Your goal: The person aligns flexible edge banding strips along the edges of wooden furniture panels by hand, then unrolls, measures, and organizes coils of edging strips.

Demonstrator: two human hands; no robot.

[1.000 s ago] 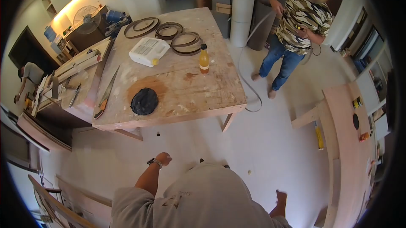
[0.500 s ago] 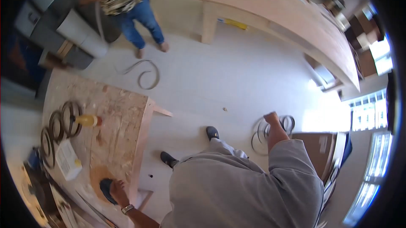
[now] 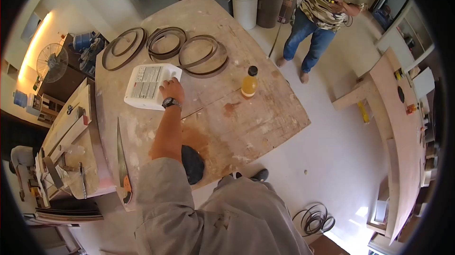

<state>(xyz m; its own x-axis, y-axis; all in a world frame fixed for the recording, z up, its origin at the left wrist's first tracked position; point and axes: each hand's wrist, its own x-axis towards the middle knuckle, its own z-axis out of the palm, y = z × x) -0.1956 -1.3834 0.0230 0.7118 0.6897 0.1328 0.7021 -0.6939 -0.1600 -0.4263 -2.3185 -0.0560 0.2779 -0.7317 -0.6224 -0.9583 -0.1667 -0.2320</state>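
Observation:
My left hand point(image 3: 171, 91), with a watch on its wrist, grips the handle end of a white plastic jug point(image 3: 135, 99). The jug lies on its side with its printed label facing up; my palm and thumb are partly hidden. Behind the jug, coils of brown edging strip point(image 3: 166, 57) rest on the wooden worktable point(image 3: 265, 134). A bottle of amber liquid with a black cap point(image 3: 249, 83) stands to the right. Close to my body, a dark round pad point(image 3: 193, 166) lies partly behind my forearm. My right hand is out of view.
A handsaw point(image 3: 122, 148) lies on the table's left side. Timber pieces and tools cover a bench point(image 3: 78, 160) farther left. Another person point(image 3: 315, 23) stands beyond the table, holding something small. More strip coils point(image 3: 316, 219) lie on the floor, and a long table point(image 3: 403, 127) is at right.
My view has turned left toward the worktable. My left hand has moved from the dark pad to the white jug. My right hand, stretched out over the floor coils before, has left the view.

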